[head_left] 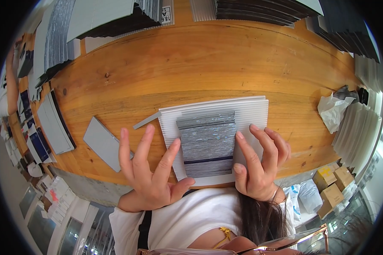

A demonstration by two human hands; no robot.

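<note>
A block of thin grey sheets (208, 142), edges showing and one dark line across its near part, rests on white corrugated plastic boards (253, 111) in front of me. My left hand (151, 180) is spread at the block's left side, its index fingertip at the edge and its thumb near the lower left corner. On the opposite side, my right hand (259, 165) has its fingers apart, with index fingertip and thumb against or close to the right edge. A narrow grey strip (147, 120) sticks out at the boards' far left corner. Left of my left hand lies a flat grey panel (102, 142).
Tall stacks of grey and dark panels (259, 15) line the table's far side. A grey panel stack with a dark edge (57, 123) lies at left. Crumpled white wrapping (334, 111) and upright translucent sheets (357, 136) are at right, cardboard boxes (330, 199) below. Another person's arm (12, 85) shows far left.
</note>
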